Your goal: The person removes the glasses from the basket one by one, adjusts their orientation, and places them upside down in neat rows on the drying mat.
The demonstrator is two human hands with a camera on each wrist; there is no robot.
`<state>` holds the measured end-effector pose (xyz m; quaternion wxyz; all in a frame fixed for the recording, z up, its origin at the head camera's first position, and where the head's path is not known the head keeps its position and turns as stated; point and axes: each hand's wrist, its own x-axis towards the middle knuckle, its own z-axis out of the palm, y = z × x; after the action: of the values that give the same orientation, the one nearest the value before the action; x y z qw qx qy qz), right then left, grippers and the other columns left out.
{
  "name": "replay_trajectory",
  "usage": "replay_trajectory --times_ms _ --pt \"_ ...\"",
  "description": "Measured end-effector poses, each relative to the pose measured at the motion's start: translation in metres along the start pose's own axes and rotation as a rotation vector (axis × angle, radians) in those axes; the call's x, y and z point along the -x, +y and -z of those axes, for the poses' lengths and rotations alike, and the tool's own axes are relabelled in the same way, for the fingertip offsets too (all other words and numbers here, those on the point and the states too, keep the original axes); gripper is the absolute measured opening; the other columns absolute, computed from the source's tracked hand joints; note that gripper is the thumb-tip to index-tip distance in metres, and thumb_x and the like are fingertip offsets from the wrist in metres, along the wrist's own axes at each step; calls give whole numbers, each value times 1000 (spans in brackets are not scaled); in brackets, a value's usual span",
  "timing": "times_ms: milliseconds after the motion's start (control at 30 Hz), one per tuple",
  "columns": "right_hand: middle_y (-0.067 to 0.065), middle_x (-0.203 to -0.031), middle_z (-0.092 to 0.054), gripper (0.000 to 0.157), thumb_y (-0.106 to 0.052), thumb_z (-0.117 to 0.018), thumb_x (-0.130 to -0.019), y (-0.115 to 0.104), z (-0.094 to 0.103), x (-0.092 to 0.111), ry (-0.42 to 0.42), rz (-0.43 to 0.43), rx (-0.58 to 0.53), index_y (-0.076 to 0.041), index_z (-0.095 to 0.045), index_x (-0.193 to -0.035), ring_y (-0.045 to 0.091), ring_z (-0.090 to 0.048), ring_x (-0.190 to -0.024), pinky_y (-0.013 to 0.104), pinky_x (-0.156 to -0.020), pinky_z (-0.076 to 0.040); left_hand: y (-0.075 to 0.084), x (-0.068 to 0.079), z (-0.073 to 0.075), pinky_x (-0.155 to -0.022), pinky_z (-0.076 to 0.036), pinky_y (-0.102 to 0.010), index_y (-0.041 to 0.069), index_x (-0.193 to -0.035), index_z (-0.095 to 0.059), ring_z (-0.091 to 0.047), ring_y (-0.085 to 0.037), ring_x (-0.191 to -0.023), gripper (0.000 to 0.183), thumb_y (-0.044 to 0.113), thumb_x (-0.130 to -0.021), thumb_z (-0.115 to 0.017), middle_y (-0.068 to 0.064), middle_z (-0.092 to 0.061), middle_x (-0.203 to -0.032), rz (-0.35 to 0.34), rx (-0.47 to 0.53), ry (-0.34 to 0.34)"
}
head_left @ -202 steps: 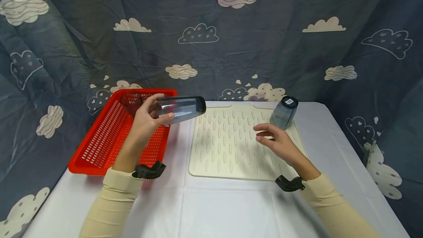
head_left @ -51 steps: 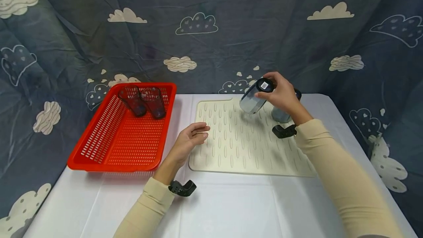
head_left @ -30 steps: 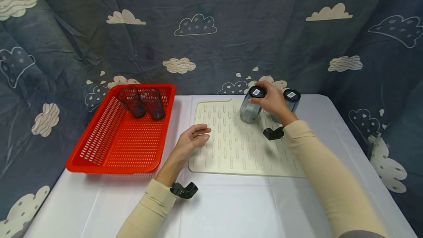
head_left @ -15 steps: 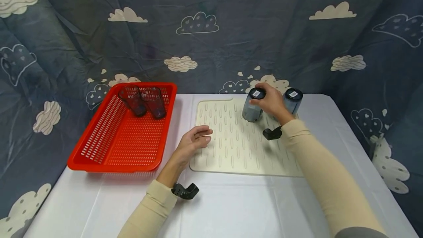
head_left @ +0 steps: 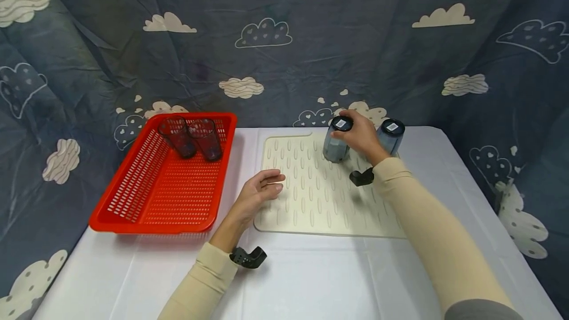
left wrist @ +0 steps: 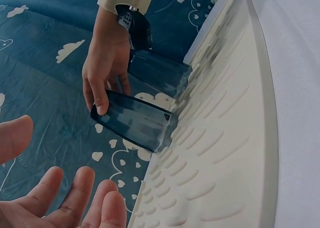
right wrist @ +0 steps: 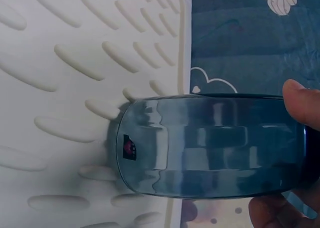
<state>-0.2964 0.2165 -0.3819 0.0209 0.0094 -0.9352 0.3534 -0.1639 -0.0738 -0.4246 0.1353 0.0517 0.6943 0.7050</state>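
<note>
- The clock face I use lies flat on the table as the person sees it, centred on the pale grooved mat point(head_left: 302, 214).
- At 12 o'clock, near the mat's far edge, the right hand point(head_left: 361, 135) grips the held glass point(head_left: 334, 149), a smoky blue tumbler turned upside down. Thumb and fingers close round its dark base, just wide enough to span it; that end is uppermost, so I take it to be the handy place to hold.
- Its mouth looks to be resting on the mat; the raised ridges would probably let air in under the rim.
- Between 1 and 2 o'clock stands the second glass point(head_left: 390, 137), also upside down, just beside the first; the gap perhaps leaves room for fingers.
- At 9 o'clock the left hand point(head_left: 259, 192) hovers by the mat's edge, fingers loosely bent and apart, holding nothing. It seems kept low and aside to stay out of the other's way.
- Further out at 9 o'clock sits the red basket point(head_left: 151, 227). Toward its own 1 o'clock, two more tumblers point(head_left: 206, 140) lean mouths up, side by side at the far end, the basket wall apparently propping them.
- White cloth point(head_left: 306, 280) covers the table beneath everything.
</note>
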Motion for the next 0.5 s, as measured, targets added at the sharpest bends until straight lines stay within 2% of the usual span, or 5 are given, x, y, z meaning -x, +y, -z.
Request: replay_trajectory --times_ms 200,400,500 --pt "20 -151 -45 69 -24 -75 -87 3 3 -1 -16 -7 6 -12 -43 -148 40 -46 -136 55 -111 -40 1 -1 -1 -92 -51 -28 6 -137 -52 -60 -19 -116 46 11 -93 -63 -16 -58 -139 5 -12 -10" --pt "21 -152 -43 71 -26 -74 -88 9 1 0 -28 -10 -12 -16 -39 -149 41 -45 -136 57 -110 -39 -2 -1 -3 -91 -52 -29 5 -136 -53 -58 -34 -123 45 11 -93 -63 -18 -59 -137 5 0 -11" --pt "21 -152 -44 72 -25 -73 -89 12 -5 3 -17 -9 -36 -16 -36 -150 42 -44 -137 57 -110 -39 -4 -1 -4 -92 -52 -29 5 -137 -52 -57 -35 -125 46 11 -93 -62 -19 -58 -139 15 -2 -27"
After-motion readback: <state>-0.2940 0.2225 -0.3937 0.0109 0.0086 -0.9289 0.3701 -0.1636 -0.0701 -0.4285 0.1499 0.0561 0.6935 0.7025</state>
